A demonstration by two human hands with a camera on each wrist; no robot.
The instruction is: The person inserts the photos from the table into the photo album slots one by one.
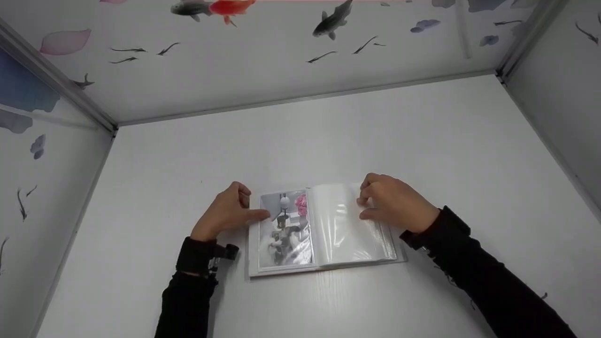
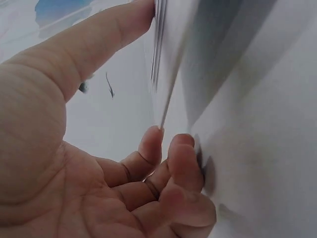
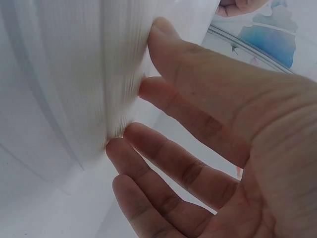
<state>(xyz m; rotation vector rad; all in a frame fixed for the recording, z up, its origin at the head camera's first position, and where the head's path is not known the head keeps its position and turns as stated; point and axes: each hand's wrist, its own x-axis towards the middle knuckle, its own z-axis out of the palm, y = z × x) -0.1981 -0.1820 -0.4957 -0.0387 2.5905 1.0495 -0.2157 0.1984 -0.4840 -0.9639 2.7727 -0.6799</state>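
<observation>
A photo album (image 1: 254,263) lies spread on the white table in the head view. Its left page shows a photo (image 1: 286,234) with a pink flower and grey shapes; the right page (image 1: 335,220) is a glossy clear sleeve over white. My left hand (image 1: 227,213) grips the left edge, thumb on the page and curled fingers by the cover. In the left wrist view, a fingertip (image 2: 152,144) touches the cover's thin edge. My right hand (image 1: 396,202) holds the right-hand pages at their outer edge, and in the right wrist view its fingertips (image 3: 133,131) touch the stacked page edges (image 3: 111,89).
White panels enclose the table (image 1: 319,136) at the back and both sides. The back panel (image 1: 272,70) carries printed fish and petals. Grey metal trim (image 1: 305,98) runs along the table's far edge.
</observation>
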